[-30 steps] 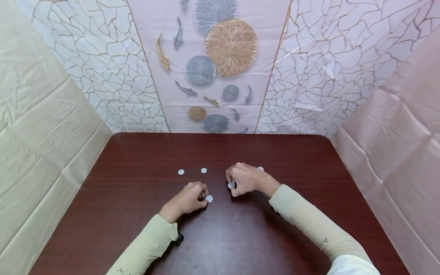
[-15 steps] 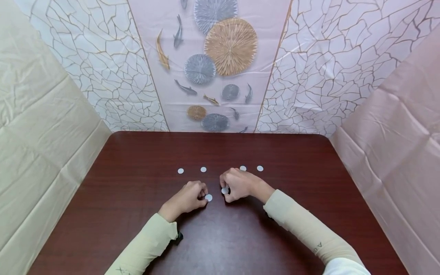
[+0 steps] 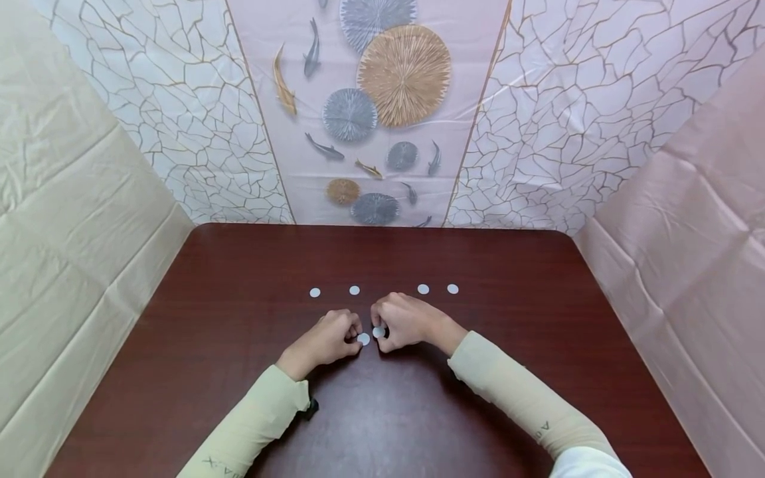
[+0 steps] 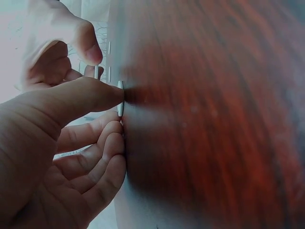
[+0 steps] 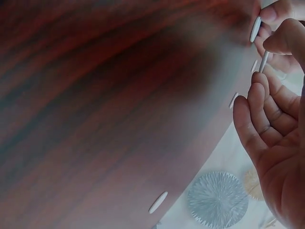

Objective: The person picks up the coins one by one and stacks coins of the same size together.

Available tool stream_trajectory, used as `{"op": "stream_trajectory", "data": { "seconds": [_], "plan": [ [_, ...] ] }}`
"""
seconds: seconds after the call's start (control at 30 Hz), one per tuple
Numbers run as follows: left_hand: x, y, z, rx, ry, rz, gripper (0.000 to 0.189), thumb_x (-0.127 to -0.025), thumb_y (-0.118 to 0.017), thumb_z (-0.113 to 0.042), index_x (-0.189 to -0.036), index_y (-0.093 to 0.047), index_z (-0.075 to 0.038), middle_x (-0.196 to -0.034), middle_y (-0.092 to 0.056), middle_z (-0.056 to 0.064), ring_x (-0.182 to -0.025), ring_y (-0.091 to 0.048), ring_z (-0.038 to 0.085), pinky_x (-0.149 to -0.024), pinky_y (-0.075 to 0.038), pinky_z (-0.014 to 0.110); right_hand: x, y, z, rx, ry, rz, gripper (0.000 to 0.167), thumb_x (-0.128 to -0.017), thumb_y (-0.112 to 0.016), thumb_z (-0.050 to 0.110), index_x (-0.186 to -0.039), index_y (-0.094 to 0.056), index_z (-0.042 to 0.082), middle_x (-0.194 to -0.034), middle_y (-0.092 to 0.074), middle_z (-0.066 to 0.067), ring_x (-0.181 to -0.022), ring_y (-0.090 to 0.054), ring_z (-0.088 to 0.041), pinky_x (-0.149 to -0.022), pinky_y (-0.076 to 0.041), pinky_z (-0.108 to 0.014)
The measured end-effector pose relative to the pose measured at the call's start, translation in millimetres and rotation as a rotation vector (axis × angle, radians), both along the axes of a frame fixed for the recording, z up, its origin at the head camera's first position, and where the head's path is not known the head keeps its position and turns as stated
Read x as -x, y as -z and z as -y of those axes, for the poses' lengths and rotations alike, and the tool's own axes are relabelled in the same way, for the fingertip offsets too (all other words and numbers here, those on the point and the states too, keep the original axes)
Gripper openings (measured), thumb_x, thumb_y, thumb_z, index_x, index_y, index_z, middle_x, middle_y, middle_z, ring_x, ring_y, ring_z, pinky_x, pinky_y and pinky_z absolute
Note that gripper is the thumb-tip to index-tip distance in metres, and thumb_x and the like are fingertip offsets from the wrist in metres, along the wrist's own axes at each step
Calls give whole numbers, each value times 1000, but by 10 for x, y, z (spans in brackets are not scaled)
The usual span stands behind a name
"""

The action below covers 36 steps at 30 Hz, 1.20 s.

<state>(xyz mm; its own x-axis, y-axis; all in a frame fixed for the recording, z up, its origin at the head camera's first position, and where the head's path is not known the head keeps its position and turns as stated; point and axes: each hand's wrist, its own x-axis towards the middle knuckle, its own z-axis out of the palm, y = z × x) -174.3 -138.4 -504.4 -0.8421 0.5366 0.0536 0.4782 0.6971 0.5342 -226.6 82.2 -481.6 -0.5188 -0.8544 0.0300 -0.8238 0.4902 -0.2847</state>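
While L hand (image 3: 325, 337) pinches white disc (image 3: 364, 339), R hand (image 3: 408, 322) pinches 2nd disc (image 3: 379, 332), edges pt. hidden.

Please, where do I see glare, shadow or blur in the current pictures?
Head view: pale glare on the table at lower middle, dark shadow beneath the right forearm. Left wrist view: dark shadow beside the left hand, the background at far left washed out. Right wrist view: broad soft shadow on the table, wood grain blurred.
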Motion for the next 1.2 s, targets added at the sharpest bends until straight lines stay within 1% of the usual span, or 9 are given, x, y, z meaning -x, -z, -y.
{"op": "stream_trajectory", "data": {
  "seconds": [0.17, 0.5, 0.77, 0.9, 1.03, 1.2],
  "plan": [
    [12, -3, 2, 2, 1, 2, 13, -85, -80, -6, -91, -69, -4, -86, -64, 5, -78, -61, 15, -70, -51, 23, -18, 11, 56, 11, -6, -17, 20, -72, -82, 23, -87, -72, 13, -81, -71, 7, -67, -57, -1, -62, -47, -14],
    [-5, -9, 5, -14, 12, -3, 13, -85, -80, -5, -93, -69, -4, -87, -64, 5, -79, -62, 16, -69, -50, 21, -49, 36, 162, 16, 5, 18, 20, -73, -84, 22, -87, -72, 14, -82, -71, 8, -70, -59, 0, -64, -49, -14],
    [-4, -7, -4, -7, 18, -38, 13, -84, -80, -4, -90, -67, -4, -85, -62, 5, -75, -56, 11, -67, -48, 21, -66, 70, 198, 25, 3, 23, 18, -73, -84, 20, -84, -71, 15, -81, -70, 9, -70, -58, 0, -64, -48, -14],
    [-9, -19, -12, 1, 15, -15, 12, -86, -79, -5, -89, -67, -5, -84, -60, 4, -74, -52, 9, -66, -46, 21, -76, 91, 193, 23, 9, 26, 18, -75, -84, 20, -86, -71, 15, -83, -71, 8, -72, -59, 2, -65, -49, -13],
    [-26, -15, -12, 8, 5, 8, 12, -87, -78, -6, -89, -67, -5, -85, -60, 5, -74, -51, 10, -66, -46, 23, -94, 97, 195, 17, 15, 39, 18, -75, -84, 21, -87, -72, 16, -84, -72, 9, -72, -60, 3, -67, -50, -13],
    [-37, -32, -21, 9, -3, 10, 12, -87, -79, -6, -89, -67, -5, -86, -61, 6, -75, -51, 10, -67, -46, 23, -105, 94, 200, 29, 26, 52, 19, -75, -85, 19, -88, -73, 16, -86, -72, 9, -74, -61, 3, -68, -51, -13]
  ]
}}
